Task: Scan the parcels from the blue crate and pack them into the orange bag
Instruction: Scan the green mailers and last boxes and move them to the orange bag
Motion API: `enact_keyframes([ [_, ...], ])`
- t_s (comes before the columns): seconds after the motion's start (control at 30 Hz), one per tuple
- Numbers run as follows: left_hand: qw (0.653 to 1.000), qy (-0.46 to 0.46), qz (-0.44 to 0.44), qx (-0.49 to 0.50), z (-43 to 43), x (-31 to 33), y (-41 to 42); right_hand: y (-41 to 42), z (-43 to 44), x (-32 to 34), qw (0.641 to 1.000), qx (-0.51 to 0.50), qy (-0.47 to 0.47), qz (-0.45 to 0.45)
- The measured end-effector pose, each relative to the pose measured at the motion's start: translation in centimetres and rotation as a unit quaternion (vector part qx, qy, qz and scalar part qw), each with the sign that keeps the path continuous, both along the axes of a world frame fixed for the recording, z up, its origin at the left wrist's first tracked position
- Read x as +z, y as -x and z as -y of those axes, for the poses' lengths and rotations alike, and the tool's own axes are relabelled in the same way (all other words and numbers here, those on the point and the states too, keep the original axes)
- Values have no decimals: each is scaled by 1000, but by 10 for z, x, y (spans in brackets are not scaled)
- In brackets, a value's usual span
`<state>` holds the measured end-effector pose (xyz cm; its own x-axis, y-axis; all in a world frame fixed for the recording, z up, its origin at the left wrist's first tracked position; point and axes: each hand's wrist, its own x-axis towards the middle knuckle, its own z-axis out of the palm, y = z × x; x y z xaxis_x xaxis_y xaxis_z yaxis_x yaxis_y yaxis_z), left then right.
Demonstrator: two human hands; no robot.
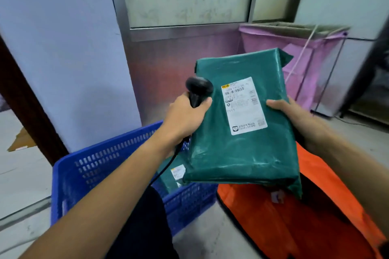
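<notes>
Green plastic parcel [242,124] is being held above the orange bag [305,216] by the right hand [294,120], fingers curling underneath, while the left hand [185,115] is gripping the scanner [197,90] at its label [243,105]. Scanning looks underway; next, lowering it into the bag.

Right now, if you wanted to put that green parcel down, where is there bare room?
Bare floor shows between the blue crate and the orange bag, and left of the crate. The bag's open inside looks free too. It is crowded at the crate's right side, where a second parcel lies under the scanner cord.
</notes>
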<state>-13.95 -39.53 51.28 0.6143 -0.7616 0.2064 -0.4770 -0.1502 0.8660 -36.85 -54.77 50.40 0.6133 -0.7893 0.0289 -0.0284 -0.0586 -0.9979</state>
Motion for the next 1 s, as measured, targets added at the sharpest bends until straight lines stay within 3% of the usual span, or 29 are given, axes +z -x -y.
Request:
enact_keyframes([
  [0.17,998,-47,-16,-34,12,-45,30,46,-15,-43,998,-7,-29,-59],
  [0.33,994,-77,-66,-31,16,-102,48,74,-23,-100,995,-54,-75,-32],
  [0.53,968,-65,-240,-31,20,-157,58,99,-26,-163,987,-89,-131,2],
  [0.67,956,-98,-275,1,25,-195,58,114,-31,-186,985,-92,-145,-33],
  [0.77,956,-113,-268,29,32,-217,65,119,-42,-203,980,-95,-162,-65],
  [1.0,947,-246,-202,43,39,-273,81,125,-73,-261,961,-118,-219,-123],
])
